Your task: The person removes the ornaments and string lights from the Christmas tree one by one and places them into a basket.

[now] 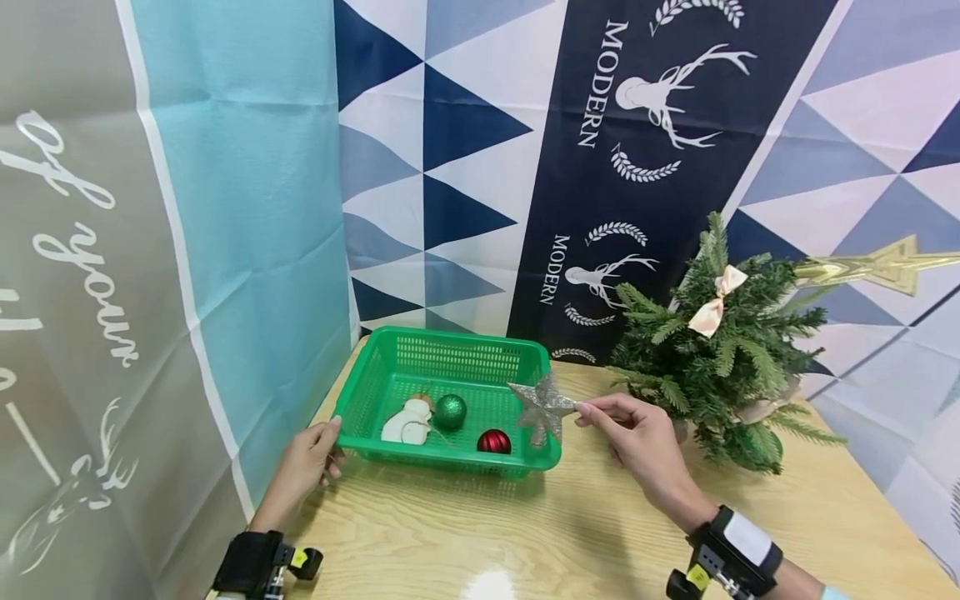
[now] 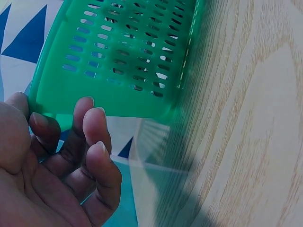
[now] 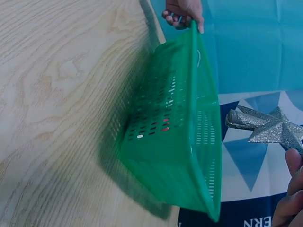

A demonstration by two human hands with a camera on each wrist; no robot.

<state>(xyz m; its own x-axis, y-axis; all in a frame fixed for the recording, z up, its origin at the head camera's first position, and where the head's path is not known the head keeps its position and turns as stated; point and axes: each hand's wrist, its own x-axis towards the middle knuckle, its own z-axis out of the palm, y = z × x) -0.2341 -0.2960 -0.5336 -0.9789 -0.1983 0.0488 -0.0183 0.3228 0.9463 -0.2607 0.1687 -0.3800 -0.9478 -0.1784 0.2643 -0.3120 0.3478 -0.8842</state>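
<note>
A silver glitter star tree topper (image 1: 546,403) is held over the right end of a green plastic basket (image 1: 442,457). My right hand (image 1: 643,446) pinches one point of the star between thumb and fingers. In the right wrist view, a hollow sleeve shows at the base of the star (image 3: 277,128). My left hand (image 1: 306,460) grips the basket's near left corner, thumb at the rim and fingers below it. Inside the basket lie a white snowman ornament (image 1: 406,422), a green glitter ball (image 1: 450,412) and a shiny red ball (image 1: 494,442).
A small artificial Christmas tree (image 1: 720,358) stands on the right of the wooden table (image 1: 480,533), with a pale bow (image 1: 718,302) on it. A gold star (image 1: 892,265) juts out to the tree's right. Patterned cloth (image 1: 465,150) hangs behind the table and along its left side.
</note>
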